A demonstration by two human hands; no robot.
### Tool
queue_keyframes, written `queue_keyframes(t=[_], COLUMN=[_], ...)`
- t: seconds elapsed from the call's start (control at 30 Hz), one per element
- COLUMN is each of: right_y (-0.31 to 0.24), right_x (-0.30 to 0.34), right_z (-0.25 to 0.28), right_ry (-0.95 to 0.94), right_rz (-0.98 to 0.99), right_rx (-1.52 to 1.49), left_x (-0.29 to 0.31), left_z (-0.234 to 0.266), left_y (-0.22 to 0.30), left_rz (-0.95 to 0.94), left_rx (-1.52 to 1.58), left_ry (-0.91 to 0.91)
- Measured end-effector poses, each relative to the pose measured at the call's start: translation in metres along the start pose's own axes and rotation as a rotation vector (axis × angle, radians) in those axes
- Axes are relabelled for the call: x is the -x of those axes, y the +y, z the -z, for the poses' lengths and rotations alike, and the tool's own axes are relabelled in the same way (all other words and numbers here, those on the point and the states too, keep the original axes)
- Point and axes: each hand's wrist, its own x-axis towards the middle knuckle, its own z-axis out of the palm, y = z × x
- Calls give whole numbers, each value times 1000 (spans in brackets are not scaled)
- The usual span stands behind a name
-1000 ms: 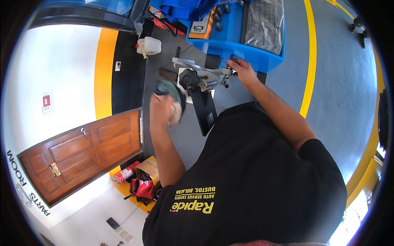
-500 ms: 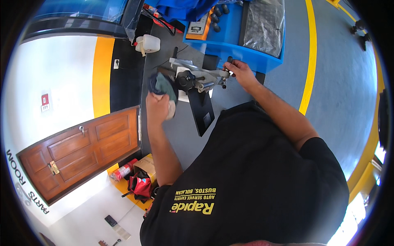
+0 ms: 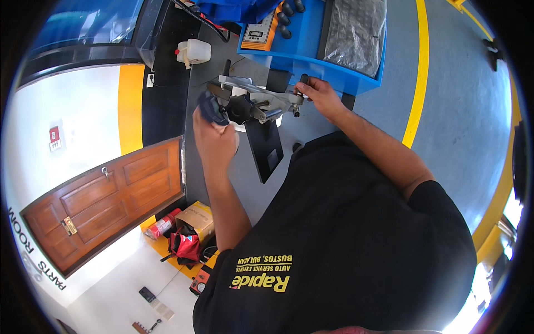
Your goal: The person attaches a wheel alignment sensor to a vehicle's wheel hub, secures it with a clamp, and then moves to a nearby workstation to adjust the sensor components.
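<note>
My right hand [image 3: 324,97] pinches a black grip at the right end of a silver metal clamp-like device [image 3: 272,99]. A black star-shaped knob [image 3: 240,110] sits at the middle of this device. From it a flat black plate [image 3: 263,150] slants down toward me. My left hand [image 3: 216,142] is closed around a bunched dark cloth [image 3: 210,108]. That cloth lies against or right beside the device's left end, near the knob; whether it touches is hard to see.
A blue cabinet top [image 3: 308,64] beyond the device bears an orange box, black knobs and a plastic-wrapped keyboard. A white jug [image 3: 194,53] stands on the floor by the wall. To the left are a wooden door [image 3: 111,203], a fire extinguisher [image 3: 162,224] and a cardboard box [image 3: 196,219].
My left hand has brought the cloth up to the device's left end. My right hand keeps its hold on the black grip. The whole view has shifted slightly.
</note>
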Motion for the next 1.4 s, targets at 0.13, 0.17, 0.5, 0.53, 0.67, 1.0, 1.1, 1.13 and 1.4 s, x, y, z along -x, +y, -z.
queue_keyframes(t=[0.13, 0.17, 0.5, 0.53, 0.67, 1.0, 1.1, 1.13, 1.4], right_y=[-5, -6, 3, 5, 9, -12, -14, -14, -9], right_x=[-1, -1, 0, 0, -1, 8, 7, 5, -2], right_z=[2, 3, 1, 0, -3, -10, -13, -14, -8], right_ry=[15, 17, 54, 57, 110, 186, 216, 231, 316], right_rz=[-10, -23, -11, -4, 37, -50, -12, -15, 168], right_rx=[-20, 11, -25, -41, -37, -5, -7, -33, 195], left_x=[-1, 11, 22, 17, 3, -6, -6, -6, -4], left_z=[-13, -1, -86, -98, -114, -115, -113, -113, -116], left_y=[4, 7, 70, 69, 46, 28, 27, 27, 32], left_rz=[78, 380, -463, -543, -480, -554, -562, -554, -510], left_rx=[103, 168, -156, -221, -153, -52, -25, -10, -9], left_ry=[-177, -368, -314, -324, -370, -479, -456, -459, -434])
